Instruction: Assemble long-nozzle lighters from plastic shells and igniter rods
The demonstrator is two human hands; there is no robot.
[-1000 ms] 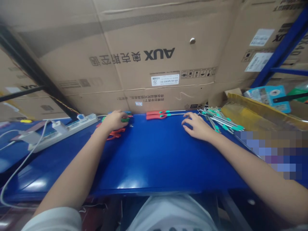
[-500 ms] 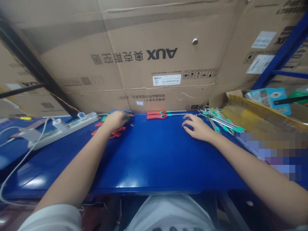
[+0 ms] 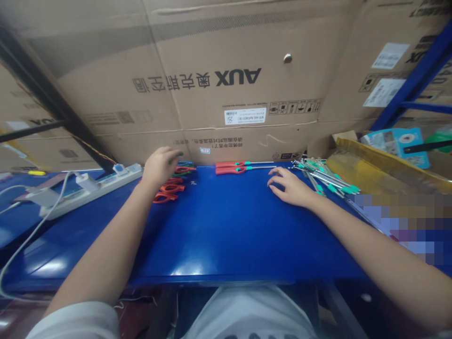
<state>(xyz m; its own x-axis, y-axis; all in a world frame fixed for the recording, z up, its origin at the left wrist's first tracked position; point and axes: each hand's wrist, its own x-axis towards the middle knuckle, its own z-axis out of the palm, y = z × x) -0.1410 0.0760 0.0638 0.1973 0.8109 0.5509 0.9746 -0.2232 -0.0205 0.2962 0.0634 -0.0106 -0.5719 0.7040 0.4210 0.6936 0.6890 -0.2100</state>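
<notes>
My left hand (image 3: 161, 165) is raised over a pile of orange plastic handle pieces (image 3: 171, 188) with finger loops. Its fingers are closed on a small green piece (image 3: 181, 154), most of which is hidden by the hand; it looks like a plastic handle piece. My right hand (image 3: 291, 187) rests on the blue table with fingers loosely bent and apart, holding nothing. Just beyond its fingertips end the metal rods of two red-handled, long-reach lighters (image 3: 230, 169) lying side by side. Right of that hand lies a bundle of metal rods with teal parts (image 3: 326, 179).
A blue tabletop (image 3: 226, 226) spans the front. Large cardboard (image 3: 197, 47) stands behind it. On the left lies a white power strip (image 3: 95, 188) with plugs and cables. A yellowish, tape-covered box (image 3: 374, 165) stands at the right, near a blue metal frame (image 3: 416, 80).
My left hand has lifted from the pile and moved slightly left, with a green piece now showing at its fingers. My right hand has stayed in place.
</notes>
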